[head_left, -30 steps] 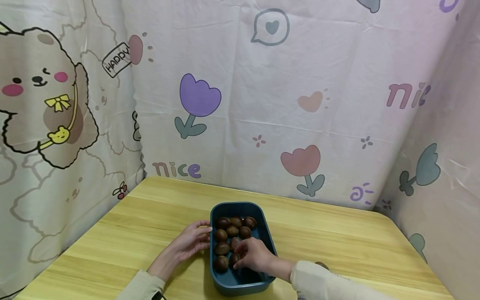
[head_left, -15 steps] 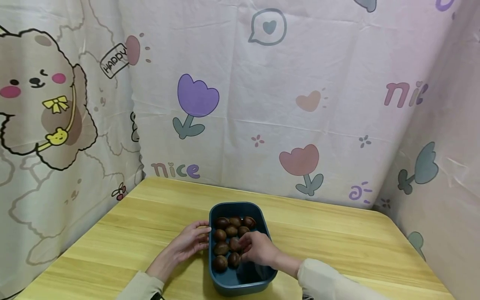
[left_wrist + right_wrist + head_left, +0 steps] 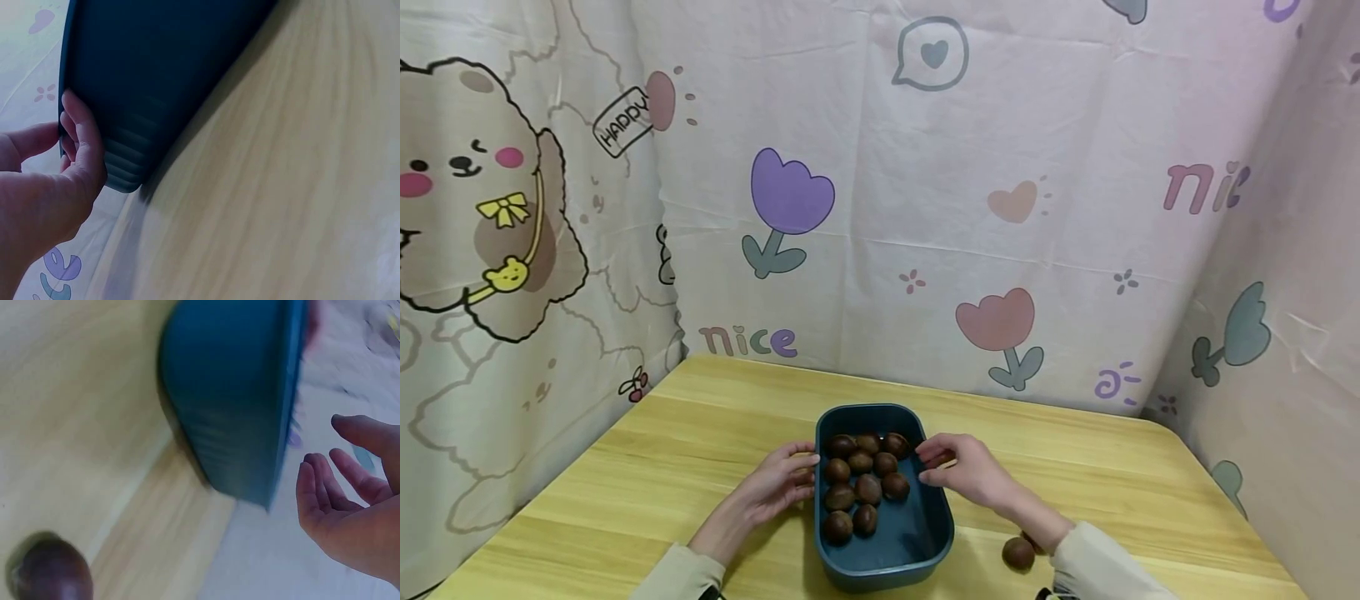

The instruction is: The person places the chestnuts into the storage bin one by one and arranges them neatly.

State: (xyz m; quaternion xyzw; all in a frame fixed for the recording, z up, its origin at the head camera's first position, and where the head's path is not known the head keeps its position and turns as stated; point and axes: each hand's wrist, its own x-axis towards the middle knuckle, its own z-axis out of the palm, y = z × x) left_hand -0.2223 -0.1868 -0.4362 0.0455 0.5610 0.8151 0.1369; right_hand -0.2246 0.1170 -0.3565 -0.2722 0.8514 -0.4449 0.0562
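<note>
A deep blue rectangular box stands on the table in the head view, with several dark brown-purple round fruits that look like passion fruits. They lie in its left and far parts. My left hand holds the box's left side; in the left wrist view its thumb is at the rim and its curled fingers lie against the outer wall. Just over the right rim hovers my right hand, fingers loosely bent, nothing in it. The right wrist view shows this hand apart from the box wall.
Outside the box, one round fruit lies on the wooden table to the right, and another beside it is partly hidden by my right forearm. A printed cloth hangs behind the table and along both sides.
My right hand has let go of a fruit, now in the box's third row, and has moved up and right to the rim. The left hand has stayed at the box's left side.
</note>
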